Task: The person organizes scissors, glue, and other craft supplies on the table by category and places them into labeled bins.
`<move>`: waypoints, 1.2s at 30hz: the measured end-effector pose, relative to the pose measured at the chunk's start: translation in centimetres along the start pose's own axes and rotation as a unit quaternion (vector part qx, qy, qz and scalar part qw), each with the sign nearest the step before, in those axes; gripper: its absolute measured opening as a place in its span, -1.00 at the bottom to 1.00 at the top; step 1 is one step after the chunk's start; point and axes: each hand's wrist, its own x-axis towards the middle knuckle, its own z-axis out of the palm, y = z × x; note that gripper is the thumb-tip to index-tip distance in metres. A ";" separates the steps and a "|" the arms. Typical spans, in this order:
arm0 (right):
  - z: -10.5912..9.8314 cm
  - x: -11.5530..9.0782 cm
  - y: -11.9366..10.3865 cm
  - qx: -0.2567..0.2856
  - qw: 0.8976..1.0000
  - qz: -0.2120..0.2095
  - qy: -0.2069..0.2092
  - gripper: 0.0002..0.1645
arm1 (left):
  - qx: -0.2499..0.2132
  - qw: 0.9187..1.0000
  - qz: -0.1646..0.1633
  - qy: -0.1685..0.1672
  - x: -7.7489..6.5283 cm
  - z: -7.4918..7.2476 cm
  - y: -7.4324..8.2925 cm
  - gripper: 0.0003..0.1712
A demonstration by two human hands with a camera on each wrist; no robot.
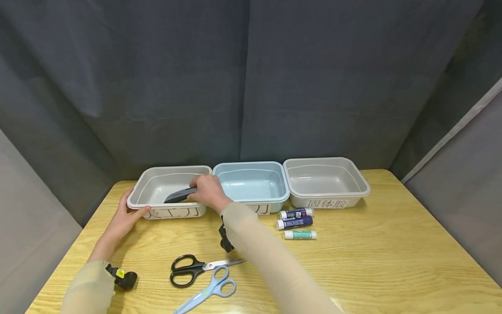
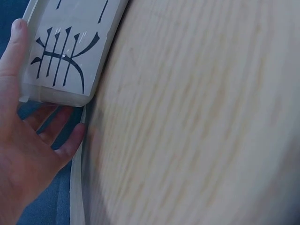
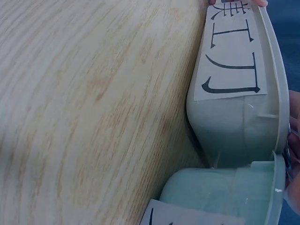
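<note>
In the head view my right hand (image 1: 209, 190) holds a dark grey utility knife (image 1: 180, 195) inside the left grey bin (image 1: 170, 208), near its right end. The knife's tip points left, over the bin's floor. Whether it touches the floor, I cannot tell. My left hand (image 1: 122, 220) grips that bin's left front corner, thumb on the front rim and fingers along the left end. The left wrist view shows the left hand (image 2: 28, 150) around the labelled bin (image 2: 65, 56). Only part of the right hand (image 3: 294, 140) appears in the right wrist view; the knife is hidden there.
A blue bin (image 1: 251, 165) and another grey bin (image 1: 298, 198) continue the row to the right. Before them lie glue sticks (image 1: 295, 222). Black-handled scissors (image 1: 192, 270) and light blue scissors (image 1: 213, 288) lie toward the front. A dark curtain (image 1: 251, 87) hangs behind.
</note>
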 end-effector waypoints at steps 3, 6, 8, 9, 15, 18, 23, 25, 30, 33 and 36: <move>0.2 0.1 -0.3 -0.016 1.000 0.005 -0.005 -0.71 | 0.001 1.000 0.001 0.001 -0.1 -0.1 0.1 0.06; 0.3 0.1 -0.4 -0.028 0.999 0.016 -0.011 -0.68 | 0.005 1.000 -0.002 0.000 -0.2 -0.1 0.1 0.06; 0.4 0.2 -0.5 -0.030 0.999 0.024 -0.016 -0.68 | 0.006 1.000 -0.006 0.000 -0.2 -0.1 0.0 0.06; 0.4 0.3 -0.6 -0.030 0.999 0.027 -0.018 -0.69 | 0.006 1.000 -0.008 -0.001 -0.2 -0.2 -0.1 0.06; 0.6 0.6 -0.9 -0.037 0.998 0.041 -0.023 -0.67 | 0.013 1.000 -0.015 0.003 -0.4 -0.2 -0.1 0.07; 0.7 0.6 -1.2 -0.036 0.998 0.048 -0.028 -0.66 | 0.017 1.000 -0.016 0.003 -0.4 -0.3 0.0 0.07; 1.0 0.5 -1.6 -0.034 0.997 0.045 -0.049 -0.69 | 0.006 1.000 -0.012 0.002 -0.4 -0.1 0.0 0.06; 1.0 0.4 -1.8 -0.029 0.997 0.045 -0.054 -0.70 | 0.003 1.000 -0.009 0.001 -0.5 -0.1 0.1 0.06; 0.9 0.5 -1.7 -0.011 0.997 0.049 -0.052 -0.73 | 0.007 1.000 -0.011 0.005 -0.6 0.0 0.2 0.06; 0.8 0.5 -1.7 -0.005 0.997 0.046 -0.054 -0.74 | 0.006 1.000 -0.012 0.003 -0.6 -0.1 0.1 0.07; 0.7 0.5 -1.6 -0.003 0.998 0.036 -0.056 -0.75 | 0.007 1.000 -0.012 0.004 -0.5 -0.3 0.1 0.07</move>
